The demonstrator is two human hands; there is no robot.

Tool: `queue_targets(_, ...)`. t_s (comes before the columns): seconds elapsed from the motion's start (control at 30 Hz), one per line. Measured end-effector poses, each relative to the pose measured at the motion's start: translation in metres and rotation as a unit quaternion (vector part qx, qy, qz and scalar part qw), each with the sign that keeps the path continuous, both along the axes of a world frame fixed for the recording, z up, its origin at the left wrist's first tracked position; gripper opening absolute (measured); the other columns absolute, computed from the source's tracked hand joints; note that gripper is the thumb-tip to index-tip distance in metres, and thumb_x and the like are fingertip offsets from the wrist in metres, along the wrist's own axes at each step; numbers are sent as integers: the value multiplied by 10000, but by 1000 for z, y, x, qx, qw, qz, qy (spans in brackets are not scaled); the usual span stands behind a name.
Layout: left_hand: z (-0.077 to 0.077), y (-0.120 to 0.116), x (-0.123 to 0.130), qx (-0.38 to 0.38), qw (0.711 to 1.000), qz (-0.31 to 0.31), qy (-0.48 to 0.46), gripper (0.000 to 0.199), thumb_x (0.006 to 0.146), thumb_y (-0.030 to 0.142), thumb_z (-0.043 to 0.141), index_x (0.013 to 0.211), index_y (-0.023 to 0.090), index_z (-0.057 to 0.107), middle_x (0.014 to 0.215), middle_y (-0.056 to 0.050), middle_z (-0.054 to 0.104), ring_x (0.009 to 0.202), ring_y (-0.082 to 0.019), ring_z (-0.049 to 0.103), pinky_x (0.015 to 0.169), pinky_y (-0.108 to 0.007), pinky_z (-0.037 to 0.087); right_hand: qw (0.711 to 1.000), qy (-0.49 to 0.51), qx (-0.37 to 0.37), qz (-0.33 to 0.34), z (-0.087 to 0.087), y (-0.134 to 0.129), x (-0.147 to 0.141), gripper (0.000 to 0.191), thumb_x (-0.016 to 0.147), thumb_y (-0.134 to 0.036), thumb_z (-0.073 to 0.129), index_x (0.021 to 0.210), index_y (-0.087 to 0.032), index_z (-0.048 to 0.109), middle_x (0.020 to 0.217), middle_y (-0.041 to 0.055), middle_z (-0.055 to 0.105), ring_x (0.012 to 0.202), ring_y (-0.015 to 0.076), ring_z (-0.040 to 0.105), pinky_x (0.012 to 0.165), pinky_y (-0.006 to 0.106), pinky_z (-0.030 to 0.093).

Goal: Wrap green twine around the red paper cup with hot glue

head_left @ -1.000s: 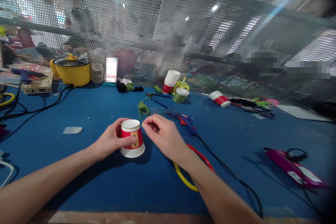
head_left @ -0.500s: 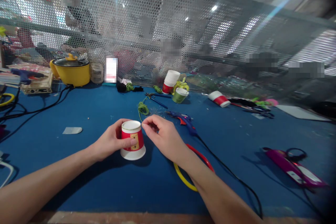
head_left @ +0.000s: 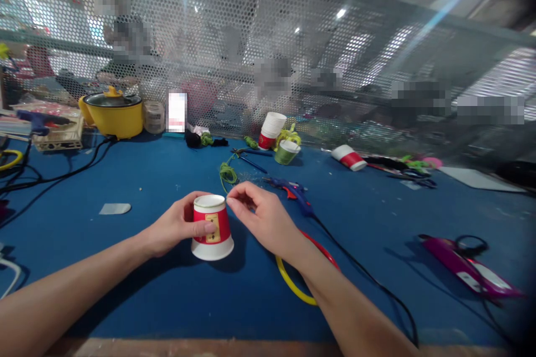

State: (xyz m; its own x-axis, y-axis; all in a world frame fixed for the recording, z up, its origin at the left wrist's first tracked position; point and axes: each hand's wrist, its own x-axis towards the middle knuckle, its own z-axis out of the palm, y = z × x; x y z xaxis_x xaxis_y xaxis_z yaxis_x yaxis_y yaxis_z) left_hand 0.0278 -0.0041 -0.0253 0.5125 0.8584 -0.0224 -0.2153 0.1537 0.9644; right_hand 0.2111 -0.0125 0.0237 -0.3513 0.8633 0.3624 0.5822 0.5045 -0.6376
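Note:
An upside-down paper cup (head_left: 221, 225), white with a red band, is gripped by my left hand (head_left: 180, 223), the thumb across its yellow label. A thin green line runs round the cup's upturned base. At the cup's upper right edge my right hand (head_left: 255, 212) pinches what seems to be the green yarn, its fingertips close to the rim. Behind the hands lies a small bundle of green yarn (head_left: 228, 173), a strand trailing toward my right fingers.
A blue glue gun (head_left: 295, 192) lies right of the yarn, its cord running forward. A red and yellow ring (head_left: 295, 285) is under my right forearm. Farther back stand a yellow pot (head_left: 117, 117), stacked cups (head_left: 272, 129) and a green-wrapped cup (head_left: 287, 152). A purple power strip (head_left: 464, 268) is at right.
The cup's lower rim has tilted slightly toward me and its label has shifted a little left. Both hands keep nearly the same places.

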Motion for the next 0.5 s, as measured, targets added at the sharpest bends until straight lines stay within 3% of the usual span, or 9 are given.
queue_targets(0.4,0,-1,0,-4,1000,-7,-1,529,600,282,754,1056,166,511,979,-78,636,888,-220,604,831,-383,434,1000,-23,17,2,2,-2,1,101,832,-177,481,742,-185,525,696,-9,578,614,101,521,554,212,405)
queue_targets(0.5,1,-1,0,-4,1000,-12,-6,521,603,282,752,1048,165,509,978,-80,635,886,-216,602,828,-376,433,1000,-6,10,11,1,-1,0,73,836,-181,485,810,-183,553,715,-6,596,623,101,537,565,213,422)
